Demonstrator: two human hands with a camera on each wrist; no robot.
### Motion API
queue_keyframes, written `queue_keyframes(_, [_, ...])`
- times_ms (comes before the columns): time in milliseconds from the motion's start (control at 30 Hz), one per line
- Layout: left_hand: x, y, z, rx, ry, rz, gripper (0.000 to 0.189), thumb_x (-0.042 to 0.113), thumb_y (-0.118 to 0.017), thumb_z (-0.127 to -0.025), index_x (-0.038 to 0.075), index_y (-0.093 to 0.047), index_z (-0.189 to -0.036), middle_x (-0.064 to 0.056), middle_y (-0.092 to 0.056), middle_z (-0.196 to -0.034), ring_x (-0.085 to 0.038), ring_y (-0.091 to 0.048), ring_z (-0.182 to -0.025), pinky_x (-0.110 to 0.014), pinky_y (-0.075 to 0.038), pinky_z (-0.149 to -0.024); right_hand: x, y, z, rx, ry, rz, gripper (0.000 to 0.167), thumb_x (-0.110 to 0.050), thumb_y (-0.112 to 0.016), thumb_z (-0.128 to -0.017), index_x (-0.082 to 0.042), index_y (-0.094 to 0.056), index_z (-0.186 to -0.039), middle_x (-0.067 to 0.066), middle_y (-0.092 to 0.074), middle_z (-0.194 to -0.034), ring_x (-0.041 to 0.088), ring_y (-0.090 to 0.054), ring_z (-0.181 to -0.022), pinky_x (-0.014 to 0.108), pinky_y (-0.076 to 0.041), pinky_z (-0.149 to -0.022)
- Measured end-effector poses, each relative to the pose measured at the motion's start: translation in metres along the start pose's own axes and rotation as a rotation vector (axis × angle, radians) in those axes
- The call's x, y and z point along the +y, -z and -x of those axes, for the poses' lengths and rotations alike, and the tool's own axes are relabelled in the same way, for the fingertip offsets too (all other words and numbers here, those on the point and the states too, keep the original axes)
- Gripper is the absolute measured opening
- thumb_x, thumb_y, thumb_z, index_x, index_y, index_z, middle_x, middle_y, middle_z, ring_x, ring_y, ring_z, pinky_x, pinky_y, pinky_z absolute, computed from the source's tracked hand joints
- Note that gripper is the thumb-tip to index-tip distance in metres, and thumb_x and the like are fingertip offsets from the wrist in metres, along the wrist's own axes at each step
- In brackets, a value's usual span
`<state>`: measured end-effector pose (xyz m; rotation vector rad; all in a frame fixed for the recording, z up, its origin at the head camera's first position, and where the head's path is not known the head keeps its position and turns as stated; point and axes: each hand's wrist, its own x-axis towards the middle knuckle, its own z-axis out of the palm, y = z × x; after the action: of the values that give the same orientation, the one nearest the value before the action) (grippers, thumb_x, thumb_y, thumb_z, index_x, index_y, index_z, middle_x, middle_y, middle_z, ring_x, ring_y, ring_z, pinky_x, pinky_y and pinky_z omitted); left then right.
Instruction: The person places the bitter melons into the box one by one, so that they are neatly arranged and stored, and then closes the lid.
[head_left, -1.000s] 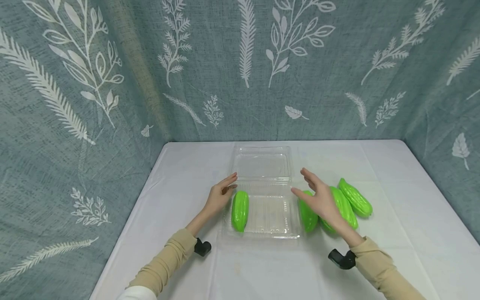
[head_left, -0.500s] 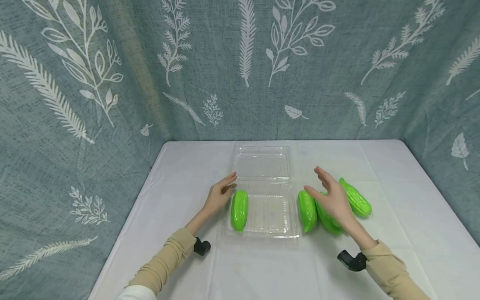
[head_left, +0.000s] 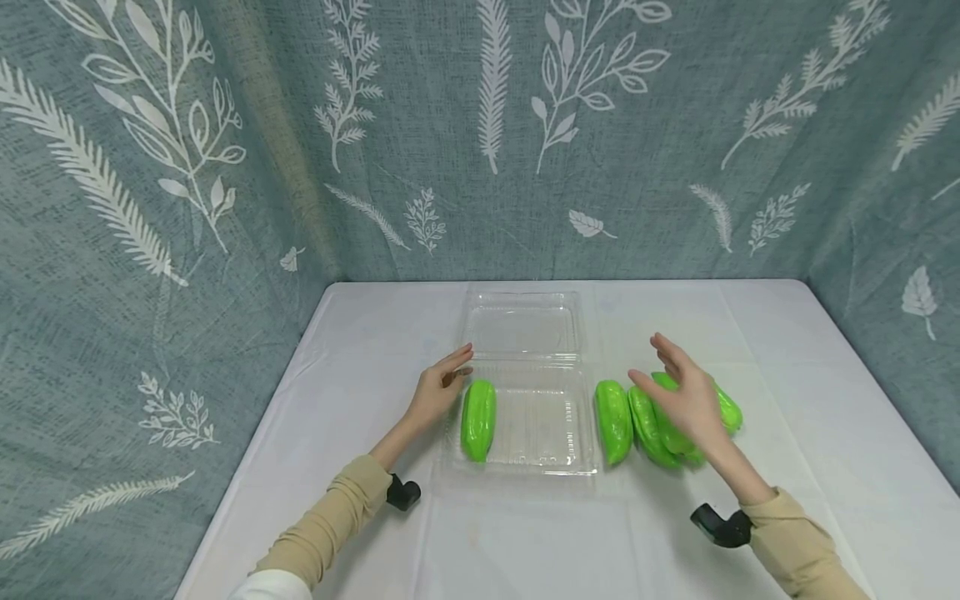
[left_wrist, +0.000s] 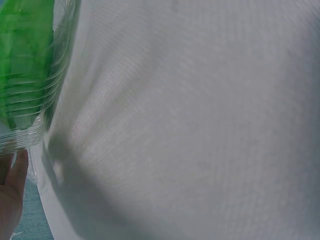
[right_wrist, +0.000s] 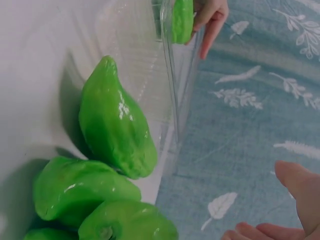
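A clear plastic clamshell box lies open with its lid folded back. One glossy, ridged green bitter melon lies along the left side of its base. My left hand rests at the box's left rim, fingers fairly straight; in the left wrist view its fingertips touch the box's corner. My right hand hovers over several more bitter melons right of the box, thumb and fingers spread, holding nothing. The nearest of these, a bitter melon, lies against the box's right edge; others are partly hidden.
A white cloth covers the table. A blue-green leaf-patterned curtain encloses its back and sides. Black wrist devices protrude below both wrists.
My right hand has moved right, away from the box and across the bitter melons, its fingers staying spread. My left hand, the box and the bitter melon inside have kept their places.
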<state>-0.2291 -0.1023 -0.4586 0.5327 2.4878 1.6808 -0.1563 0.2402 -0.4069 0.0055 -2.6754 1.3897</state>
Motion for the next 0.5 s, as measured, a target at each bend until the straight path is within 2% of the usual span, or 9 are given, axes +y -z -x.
queue_keyframes(500, [0.001, 0.000, 0.001, 0.007, -0.001, -0.004, 0.041, -0.013, -0.044, -0.091, -0.013, -0.046, -0.131, -0.022, -0.039, -0.147, -0.041, -0.057, -0.117, -0.048, -0.039, -0.109, 0.009, 0.015, 0.008, 0.044, -0.020, 0.057, 0.072, -0.029, -0.063, -0.091, 0.004, -0.030, -0.145, 0.027, -0.037, -0.146, 0.045, -0.037, -0.134, 0.052, -0.036, -0.109])
